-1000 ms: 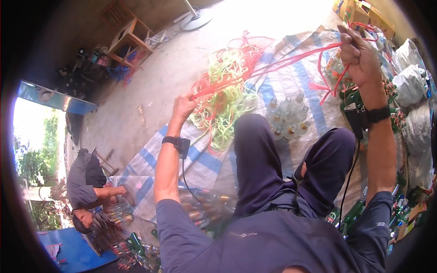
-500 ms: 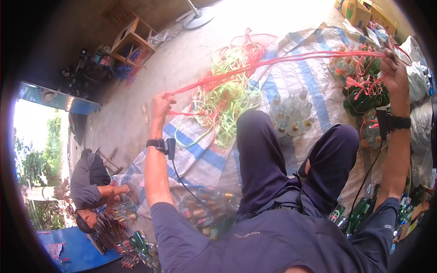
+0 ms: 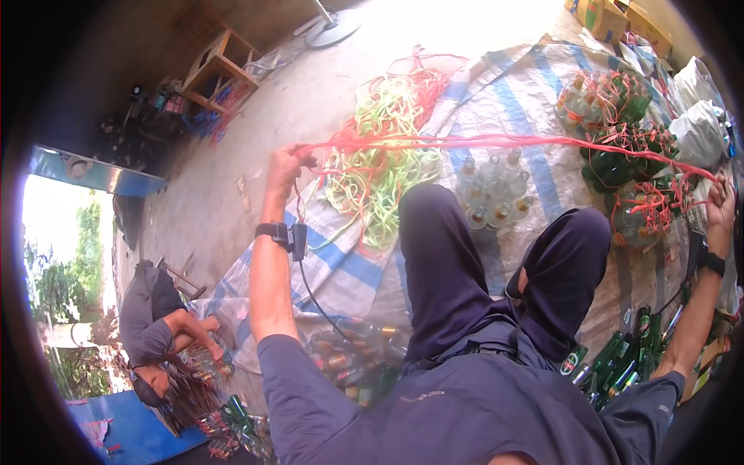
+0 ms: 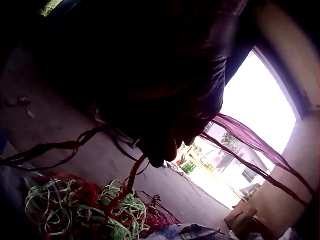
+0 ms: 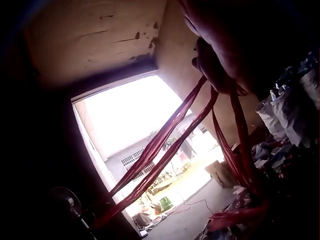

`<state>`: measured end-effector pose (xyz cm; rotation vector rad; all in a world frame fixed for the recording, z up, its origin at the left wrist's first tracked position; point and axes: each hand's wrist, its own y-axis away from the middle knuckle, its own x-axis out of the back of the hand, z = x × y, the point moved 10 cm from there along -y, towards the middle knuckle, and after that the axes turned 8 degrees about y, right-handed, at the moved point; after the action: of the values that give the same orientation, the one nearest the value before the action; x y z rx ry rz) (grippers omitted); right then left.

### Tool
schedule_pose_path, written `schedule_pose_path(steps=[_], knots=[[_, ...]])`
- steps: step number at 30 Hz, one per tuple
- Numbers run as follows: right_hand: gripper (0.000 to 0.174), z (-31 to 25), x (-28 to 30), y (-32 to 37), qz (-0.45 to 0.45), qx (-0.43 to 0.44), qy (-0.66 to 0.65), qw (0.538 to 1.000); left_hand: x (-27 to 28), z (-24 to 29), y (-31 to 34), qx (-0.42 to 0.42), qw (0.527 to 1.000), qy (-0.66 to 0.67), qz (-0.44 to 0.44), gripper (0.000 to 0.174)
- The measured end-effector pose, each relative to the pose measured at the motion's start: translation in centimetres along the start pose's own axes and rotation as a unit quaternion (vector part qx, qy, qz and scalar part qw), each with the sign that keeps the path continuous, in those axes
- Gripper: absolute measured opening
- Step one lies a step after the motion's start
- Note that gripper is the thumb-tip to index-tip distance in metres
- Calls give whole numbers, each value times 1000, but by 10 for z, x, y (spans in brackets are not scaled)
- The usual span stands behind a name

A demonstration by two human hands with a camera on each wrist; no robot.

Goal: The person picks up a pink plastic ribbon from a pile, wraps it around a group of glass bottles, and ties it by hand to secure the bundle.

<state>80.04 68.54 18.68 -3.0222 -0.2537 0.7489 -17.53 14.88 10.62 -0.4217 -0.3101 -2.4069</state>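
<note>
Red plastic twine (image 3: 480, 141) runs in stretched strands between both hands, above the sheet. The left hand (image 3: 288, 167) pinches one end, a loose strand hanging below it; in the left wrist view that hand (image 4: 165, 115) is a dark shape with curled fingers. Far out at the right, the right hand (image 3: 721, 203) grips the other end; in the right wrist view strands (image 5: 165, 155) and a loose tail hang from its fingers (image 5: 212, 70). A tangled pile of yellow-green and red twine (image 3: 384, 167) lies behind the strands. Clear bottles (image 3: 494, 190) stand before the knees.
Twine-tied bottle bundles (image 3: 632, 155) sit at right on the striped sheet (image 3: 535, 116). Green bottles (image 3: 620, 364) lie by the right hip, more bottles (image 3: 356, 360) at the left. Another person (image 3: 155, 322) crouches at far left. A wooden chair (image 3: 221, 70) and cartons (image 3: 647, 31) stand behind.
The right hand has moved outward and down to the right, drawing the twine out long. The left hand moved left, then slightly back right and up. The crouching person's arm has shifted.
</note>
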Motion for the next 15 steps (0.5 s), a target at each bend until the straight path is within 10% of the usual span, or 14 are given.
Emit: schedule_pose_path(steps=[5, 8, 14, 15], knots=[[13, -37, 107, 46, 114, -10, 25, 993, -41, 30, -7, -23, 998, 10, -55, 24], [16, -55, 173, 56, 11, -34, -45, 998, -66, 46, -12, -26, 996, 8, -90, 23], [22, -93, 236, 150, 264, 7, 116, 957, -110, 72, -24, -41, 989, 77, -117, 20], [24, -98, 269, 149, 194, -18, 135, 972, -120, 78, -25, -45, 987, 74, -138, 19]])
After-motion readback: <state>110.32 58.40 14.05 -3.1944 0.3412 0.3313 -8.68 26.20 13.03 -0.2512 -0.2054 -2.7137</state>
